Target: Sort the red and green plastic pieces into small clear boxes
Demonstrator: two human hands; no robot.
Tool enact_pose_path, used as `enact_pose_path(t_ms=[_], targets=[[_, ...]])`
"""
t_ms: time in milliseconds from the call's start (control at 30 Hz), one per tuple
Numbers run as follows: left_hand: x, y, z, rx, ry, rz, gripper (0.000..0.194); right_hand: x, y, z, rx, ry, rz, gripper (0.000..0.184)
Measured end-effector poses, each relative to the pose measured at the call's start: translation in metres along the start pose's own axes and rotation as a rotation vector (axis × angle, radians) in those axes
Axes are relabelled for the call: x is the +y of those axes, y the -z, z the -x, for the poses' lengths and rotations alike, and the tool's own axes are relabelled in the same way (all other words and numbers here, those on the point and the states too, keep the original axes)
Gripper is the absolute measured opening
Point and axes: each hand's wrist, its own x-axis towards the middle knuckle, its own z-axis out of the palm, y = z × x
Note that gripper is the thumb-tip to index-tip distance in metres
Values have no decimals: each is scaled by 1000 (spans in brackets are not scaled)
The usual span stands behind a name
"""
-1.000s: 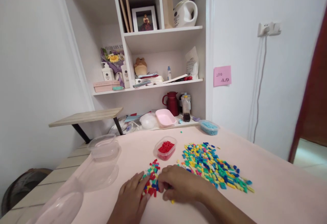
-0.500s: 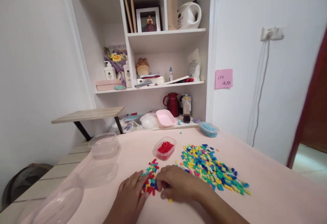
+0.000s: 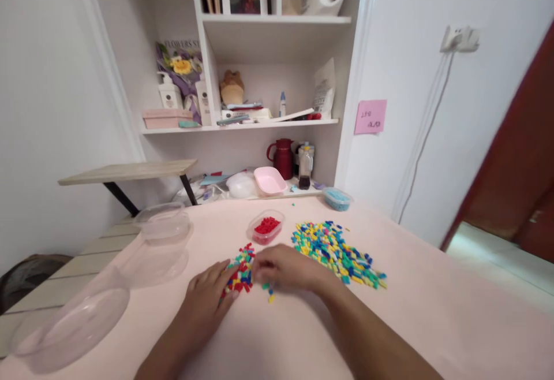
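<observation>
On the pink table lies a small pile of mixed coloured plastic pieces [image 3: 246, 270], many of them red. My left hand [image 3: 210, 290] rests flat along its left side, fingers stretched out and partly covering pieces. At the pile's right edge is my right hand [image 3: 281, 267], its fingers curled downward and slightly blurred; whatever is between the fingertips is hidden. A few loose pieces, one a yellow piece [image 3: 271, 298], lie just below that hand. Behind the pile stands a clear tub [image 3: 251, 235] holding red pieces [image 3: 267, 226]. A larger multicoloured heap [image 3: 333, 250] spreads out to the right.
Clear empty containers [image 3: 78, 325] and lids stand along the table's left side. A tub of light blue pieces [image 3: 337, 199] is at the back right. On the shelf behind are a pink tray [image 3: 270, 181], a red jug [image 3: 283, 159] and a bottle [image 3: 305, 169].
The camera view has tilted downward and turned. My right hand has shifted slightly, and green and blue pieces now show beneath it beside the yellow one. My left hand stays on the pile.
</observation>
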Motion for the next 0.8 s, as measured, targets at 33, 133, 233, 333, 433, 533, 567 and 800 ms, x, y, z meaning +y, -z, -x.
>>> enact_pose_path(t_ms=[33, 133, 233, 333, 433, 533, 567, 800], targets=[[1, 1, 0, 0, 4, -4, 47, 0, 3, 1, 70, -3, -20, 17], [4, 3, -1, -18, 1, 8, 47, 4, 7, 1, 219, -36, -46, 22], [4, 4, -1, -19, -1, 26, 46, 10, 6, 0, 226, -74, -13, 23], [4, 3, -1, -10, 2, 25, 47, 12, 0, -2, 184, -66, 49, 19], [3, 2, -1, -13, -3, 14, 48, 10, -7, -5, 109, -26, 96, 15], [2, 0, -1, -10, -17, 13, 49, 5, -15, -7, 36, 19, 105, 17], [1, 0, -1, -10, -21, 12, 49, 4, -16, -8, 18, 36, 101, 19], [4, 2, 0, -24, -21, 17, 49, 5, -8, -3, 49, -157, 233, 16]])
